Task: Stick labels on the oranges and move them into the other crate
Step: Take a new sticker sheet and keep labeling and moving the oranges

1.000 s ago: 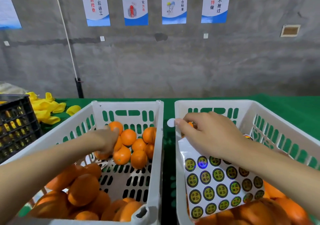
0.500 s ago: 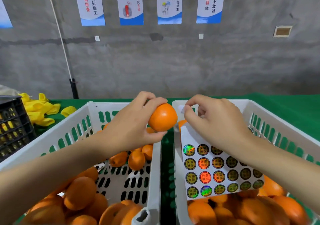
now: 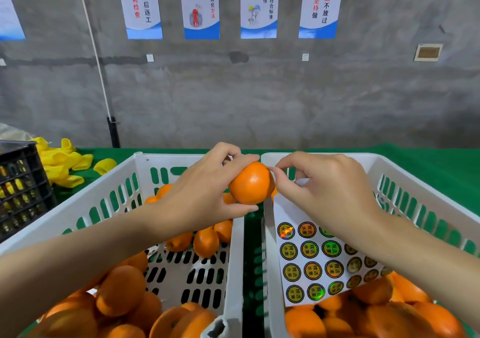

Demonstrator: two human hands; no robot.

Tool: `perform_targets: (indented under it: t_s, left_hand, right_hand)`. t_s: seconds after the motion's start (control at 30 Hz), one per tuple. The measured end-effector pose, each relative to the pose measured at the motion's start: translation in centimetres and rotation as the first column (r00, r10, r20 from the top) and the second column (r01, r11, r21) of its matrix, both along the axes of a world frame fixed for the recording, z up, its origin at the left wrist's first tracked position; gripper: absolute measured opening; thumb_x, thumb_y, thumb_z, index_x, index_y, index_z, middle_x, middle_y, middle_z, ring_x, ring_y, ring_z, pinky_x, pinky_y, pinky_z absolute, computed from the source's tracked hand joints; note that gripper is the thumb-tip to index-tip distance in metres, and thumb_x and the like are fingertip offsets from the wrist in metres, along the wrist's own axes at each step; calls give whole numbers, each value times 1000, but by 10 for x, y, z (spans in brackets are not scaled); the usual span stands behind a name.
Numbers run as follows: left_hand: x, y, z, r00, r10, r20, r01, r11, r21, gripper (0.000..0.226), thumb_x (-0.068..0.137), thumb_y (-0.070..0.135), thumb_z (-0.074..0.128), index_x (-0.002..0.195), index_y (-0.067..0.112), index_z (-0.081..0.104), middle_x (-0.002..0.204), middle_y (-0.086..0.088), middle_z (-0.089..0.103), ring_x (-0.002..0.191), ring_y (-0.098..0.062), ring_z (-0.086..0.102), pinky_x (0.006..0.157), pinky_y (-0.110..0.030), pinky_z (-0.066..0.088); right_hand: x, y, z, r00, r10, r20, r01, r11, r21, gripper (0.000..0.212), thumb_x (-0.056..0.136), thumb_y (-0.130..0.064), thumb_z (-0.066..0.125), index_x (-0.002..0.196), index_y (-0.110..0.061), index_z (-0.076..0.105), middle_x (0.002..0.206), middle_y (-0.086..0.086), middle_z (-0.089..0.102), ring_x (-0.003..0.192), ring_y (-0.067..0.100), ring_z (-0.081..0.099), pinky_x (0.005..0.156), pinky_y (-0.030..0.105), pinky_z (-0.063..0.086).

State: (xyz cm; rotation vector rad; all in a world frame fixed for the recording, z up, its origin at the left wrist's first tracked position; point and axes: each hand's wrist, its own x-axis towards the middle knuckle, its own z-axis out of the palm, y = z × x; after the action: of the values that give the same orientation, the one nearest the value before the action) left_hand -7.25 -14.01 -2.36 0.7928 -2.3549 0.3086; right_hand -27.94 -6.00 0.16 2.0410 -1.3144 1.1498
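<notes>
text log | label sheet [image 3: 311,265] in right crate: each round label [image 3: 309,248] reads 精选水果 | first poster [image 3: 140,5], on wall far up-left of sheet: 不可事后返工, red 事前检查 | second poster [image 3: 201,5], up-left of sheet: 执行, 讲究方法 | third poster [image 3: 258,5], above sheet: 至上, 习惯符合标准 | fourth poster [image 3: 320,2], above sheet: 问题不放过, 自检坚持做 | top lines cut off

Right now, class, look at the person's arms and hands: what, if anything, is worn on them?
Nothing is worn. The left hand and right hand are bare: no gloves, rings or markings show. The left forearm and right forearm are uncovered to the frame's edge: no sleeves, watch or bracelet.
</notes>
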Motion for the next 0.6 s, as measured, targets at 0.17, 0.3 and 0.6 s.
perform_targets:
  t_s: [0.17, 0.3, 0.6]
  left_hand:
    - [-2, 2, -1, 1000, -17, -12, 17, 1000, 4, 85, 74, 57, 79, 146, 32, 42, 129, 8, 36, 108, -12, 47, 78, -36, 58]
    - [-2, 1, -2, 1000, -17, -21, 17, 1000, 15, 85, 74, 59, 78, 146, 33, 41, 131, 8, 37, 109, -9, 44, 78, -37, 59]
    - [-1, 0, -1, 999, -31, -23, 32, 999, 43, 85, 75, 60, 77, 146, 34, 38, 134, 13, 35, 111, -7, 45, 82, -35, 57]
  right_hand:
    - [1, 0, -2, 996, 77, -47, -75, 997, 34, 18, 85, -30, 62, 82, -19, 77, 54, -14, 45, 48, 10, 45, 48, 26, 40]
    - [1, 0, -3, 992, 114, -48, -111, 992, 60, 20, 86, -30, 62, 84, -17, 77, 56, -17, 41, 49, 9, 46, 47, 28, 43]
    - [1, 2, -2, 987, 150, 54, -155, 982, 107, 25, 89, -32, 54, 91, -22, 77, 46, -18, 30, 45, 7, 38, 48, 26, 37]
